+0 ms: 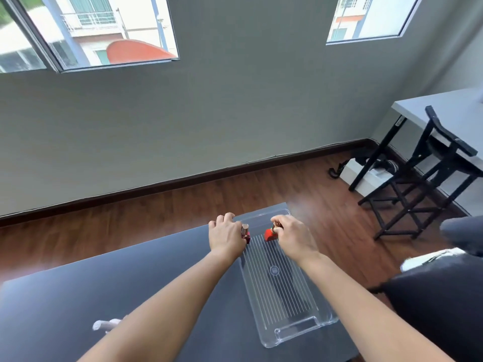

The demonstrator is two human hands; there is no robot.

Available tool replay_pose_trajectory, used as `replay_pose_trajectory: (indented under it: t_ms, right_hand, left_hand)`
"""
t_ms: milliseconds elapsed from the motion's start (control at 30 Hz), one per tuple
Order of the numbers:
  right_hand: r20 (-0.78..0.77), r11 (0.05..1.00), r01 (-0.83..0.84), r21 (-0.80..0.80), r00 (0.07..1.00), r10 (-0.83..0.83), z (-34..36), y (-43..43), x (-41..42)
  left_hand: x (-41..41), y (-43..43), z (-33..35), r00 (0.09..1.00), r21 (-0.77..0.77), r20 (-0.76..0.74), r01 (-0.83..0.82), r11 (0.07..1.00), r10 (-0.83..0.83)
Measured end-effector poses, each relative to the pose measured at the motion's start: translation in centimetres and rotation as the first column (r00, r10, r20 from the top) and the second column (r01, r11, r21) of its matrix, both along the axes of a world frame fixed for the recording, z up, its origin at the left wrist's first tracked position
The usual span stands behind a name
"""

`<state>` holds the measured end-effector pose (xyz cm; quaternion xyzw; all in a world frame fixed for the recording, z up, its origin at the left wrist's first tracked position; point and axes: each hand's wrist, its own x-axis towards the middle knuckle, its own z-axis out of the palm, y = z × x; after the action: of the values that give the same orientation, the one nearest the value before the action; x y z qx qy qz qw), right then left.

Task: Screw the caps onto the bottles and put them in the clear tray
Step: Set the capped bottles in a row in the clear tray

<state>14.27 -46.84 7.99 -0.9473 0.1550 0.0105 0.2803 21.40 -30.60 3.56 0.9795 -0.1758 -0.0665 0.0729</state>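
A long clear tray (287,296) with a ribbed floor lies on the dark table. At its far end my left hand (226,235) grips a small dark-red bottle (247,237) with a metallic cap on top. My right hand (292,237) pinches the gold cap of a bright red bottle (269,234), which is tilted. Both bottles sit over the tray's far end; whether they touch its floor I cannot tell. My fingers hide much of both bottles.
The dark table (104,296) ends just beyond the tray. A small white object (104,324) lies near my left forearm. A black cushion (444,296) is at the right; a black stool (423,178) and a white desk (449,111) stand farther back.
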Motion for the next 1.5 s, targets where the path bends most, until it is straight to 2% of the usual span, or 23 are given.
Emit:
replay_pose_trajectory:
  t_ms: [333,467,600,700,867,1100,1333,1500]
  right_hand:
    - [0.007,0.996,-0.089,-0.004,0.996,0.089,-1.4,-0.6,0.5]
    - [0.047,0.993,-0.114,-0.015,0.992,0.115,-1.4,-0.9,0.5]
    - [0.056,0.992,-0.114,-0.048,0.992,0.117,-1.1,-1.2,1.0]
    - [0.069,0.990,-0.122,-0.064,0.990,0.127,-1.3,-1.2,1.7]
    - [0.105,0.983,-0.145,-0.114,0.982,0.157,-2.0,-0.3,2.8]
    - [0.141,0.984,-0.144,-0.110,0.977,0.158,-2.5,0.6,3.8]
    - [0.138,0.978,-0.166,-0.130,0.973,0.183,-2.3,0.6,4.0]
    - [0.057,0.972,-0.181,-0.149,0.980,0.191,-2.4,0.7,3.8]
  left_hand:
    - [-1.2,0.2,-0.2,0.994,-0.078,-0.088,-0.071,0.994,0.064]
    - [-1.6,1.0,0.5,0.994,-0.234,-0.023,-0.111,0.966,0.109]
    - [-1.5,1.6,0.9,0.991,-0.303,0.022,-0.121,0.945,0.134]
    - [-1.3,1.3,1.1,0.992,-0.314,0.047,-0.096,0.945,0.116]
    - [-0.7,1.0,1.2,0.978,-0.295,0.094,-0.149,0.944,0.184]
    - [-0.1,1.1,0.9,0.972,-0.258,0.118,-0.166,0.952,0.201]
    - [-0.2,1.4,0.8,0.973,-0.268,0.077,-0.188,0.945,0.216]
    - [-0.5,1.5,1.1,0.977,-0.297,0.025,-0.194,0.935,0.211]
